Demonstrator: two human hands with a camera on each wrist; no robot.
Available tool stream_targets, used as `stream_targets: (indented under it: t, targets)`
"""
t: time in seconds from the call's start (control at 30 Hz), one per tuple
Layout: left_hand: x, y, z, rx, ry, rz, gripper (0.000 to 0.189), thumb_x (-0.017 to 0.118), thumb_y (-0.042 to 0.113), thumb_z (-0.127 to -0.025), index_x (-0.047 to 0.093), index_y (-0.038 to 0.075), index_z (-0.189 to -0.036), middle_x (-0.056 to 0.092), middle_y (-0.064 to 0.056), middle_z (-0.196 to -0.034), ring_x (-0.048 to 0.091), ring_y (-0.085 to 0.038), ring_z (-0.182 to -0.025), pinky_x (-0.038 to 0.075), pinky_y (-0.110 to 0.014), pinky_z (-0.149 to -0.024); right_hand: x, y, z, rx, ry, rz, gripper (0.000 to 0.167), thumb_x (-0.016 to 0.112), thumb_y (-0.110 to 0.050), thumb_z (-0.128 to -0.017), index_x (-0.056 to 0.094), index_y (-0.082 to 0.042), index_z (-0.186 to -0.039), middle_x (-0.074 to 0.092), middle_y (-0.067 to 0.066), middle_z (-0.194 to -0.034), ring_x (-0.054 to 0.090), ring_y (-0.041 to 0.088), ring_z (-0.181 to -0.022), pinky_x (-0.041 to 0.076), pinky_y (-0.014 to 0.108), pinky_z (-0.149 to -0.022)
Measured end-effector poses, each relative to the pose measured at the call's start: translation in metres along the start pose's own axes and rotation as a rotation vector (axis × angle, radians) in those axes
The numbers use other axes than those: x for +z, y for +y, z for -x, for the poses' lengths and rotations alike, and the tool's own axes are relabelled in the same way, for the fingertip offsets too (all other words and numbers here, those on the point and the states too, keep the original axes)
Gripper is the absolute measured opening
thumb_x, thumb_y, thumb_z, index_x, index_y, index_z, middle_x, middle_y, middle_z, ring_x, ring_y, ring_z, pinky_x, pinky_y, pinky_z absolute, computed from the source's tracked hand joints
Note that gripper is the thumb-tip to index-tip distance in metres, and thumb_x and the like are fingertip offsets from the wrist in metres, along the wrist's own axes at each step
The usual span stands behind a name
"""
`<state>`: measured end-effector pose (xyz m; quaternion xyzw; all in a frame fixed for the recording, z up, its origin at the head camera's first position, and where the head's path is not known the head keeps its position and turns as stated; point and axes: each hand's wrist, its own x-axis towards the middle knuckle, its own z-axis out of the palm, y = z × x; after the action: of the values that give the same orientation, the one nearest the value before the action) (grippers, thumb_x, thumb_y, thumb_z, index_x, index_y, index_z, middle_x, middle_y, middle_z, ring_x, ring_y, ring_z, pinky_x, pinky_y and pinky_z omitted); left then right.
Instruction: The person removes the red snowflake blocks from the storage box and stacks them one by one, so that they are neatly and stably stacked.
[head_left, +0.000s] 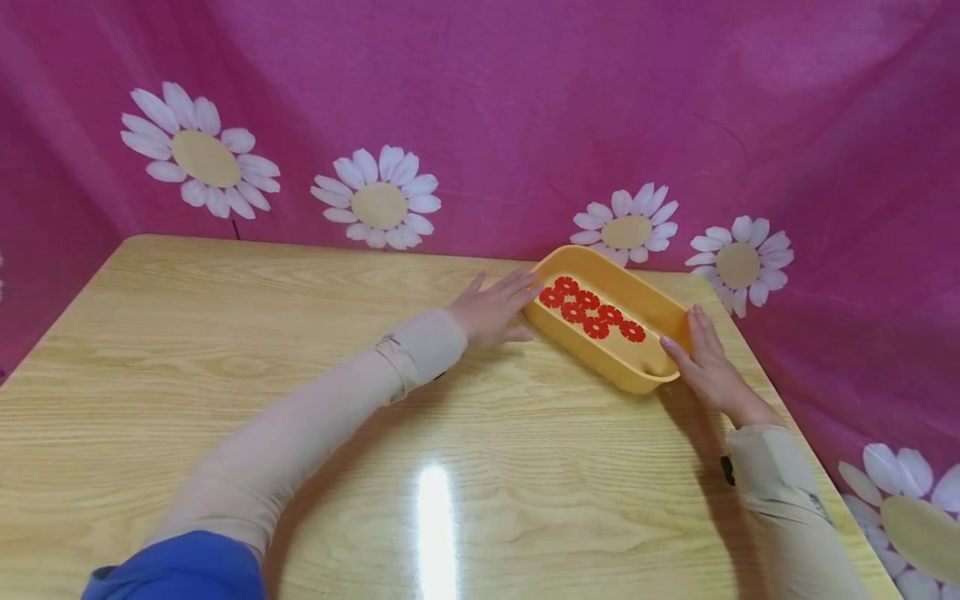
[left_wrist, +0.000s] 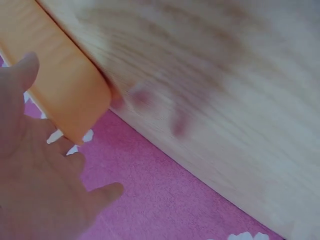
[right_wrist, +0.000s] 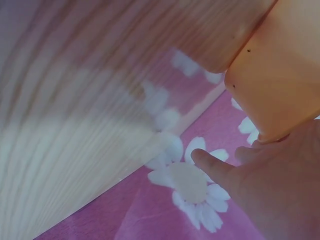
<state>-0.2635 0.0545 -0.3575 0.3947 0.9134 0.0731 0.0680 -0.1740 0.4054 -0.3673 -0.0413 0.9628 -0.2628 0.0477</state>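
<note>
Biggest thing on my feed is the pink cloth (head_left: 487,100) with white daisies (head_left: 381,206) on it, hanging behind and around the table (head_left: 300,317). Table's next, wood-grain top, and that's where I've got room: a wide stretch to the left of the bin (head_left: 637,296) and toward the camera. The back right corner is way tighter. The yellow-orange bin sits there at an angle, left end farther back, right end close to the right edge. I can't tell if its base pokes past the wood.

My left hand (head_left: 491,312) is pretty wide, fingers spread with the tips at the rim on the left end, thumb outside by the near long wall. My right hand (head_left: 712,367) is narrower: thumb over the rim, fingers on the outside, so it's pinching the right end wall.

Inside the bin I count seven red notched discs (head_left: 581,315), bunched on its floor more toward the left end. Tiniest stuff: a couple of dark specks (right_wrist: 248,50) on the outer wall, right wrist cam.
</note>
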Motion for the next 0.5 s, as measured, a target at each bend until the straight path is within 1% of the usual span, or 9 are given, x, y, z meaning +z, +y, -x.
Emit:
stream_targets:
  t: [0.23, 0.33, 0.5]
  targets:
    - [0.002, -0.003, 0.031, -0.004, 0.024, 0.004, 0.084, 0.055, 0.049, -0.097, 0.007, 0.017, -0.159, 0.002, -0.003, -0.165, -0.003, -0.021, -0.150, 0.007, -0.059, -0.117, 0.007, -0.015, -0.004, -0.020, -0.019, -0.015, 0.083, 0.036, -0.046, -0.104, -0.014, -0.001, -0.153, -0.021, 0.019, -0.159, -0.017, 0.041, -0.144, -0.005, 0.064, -0.113]
    - [0.004, -0.003, 0.043, -0.012, 0.039, 0.016, 0.087, 0.057, 0.049, -0.096, 0.007, 0.017, -0.159, 0.002, -0.003, -0.165, -0.002, -0.021, -0.150, 0.006, -0.058, -0.117, 0.009, -0.019, -0.007, -0.025, -0.024, -0.021, 0.083, 0.037, -0.047, -0.104, -0.014, -0.003, -0.153, -0.021, 0.016, -0.160, -0.017, 0.039, -0.145, -0.005, 0.063, -0.113]
    - [0.009, -0.005, 0.063, -0.022, 0.059, 0.023, 0.088, 0.059, 0.050, -0.095, 0.008, 0.017, -0.159, 0.003, -0.003, -0.165, -0.002, -0.021, -0.150, 0.007, -0.059, -0.117, 0.015, -0.027, -0.010, -0.049, -0.035, -0.033, 0.084, 0.040, -0.046, -0.103, -0.013, -0.004, -0.154, -0.019, 0.016, -0.161, -0.016, 0.039, -0.146, -0.005, 0.062, -0.114]
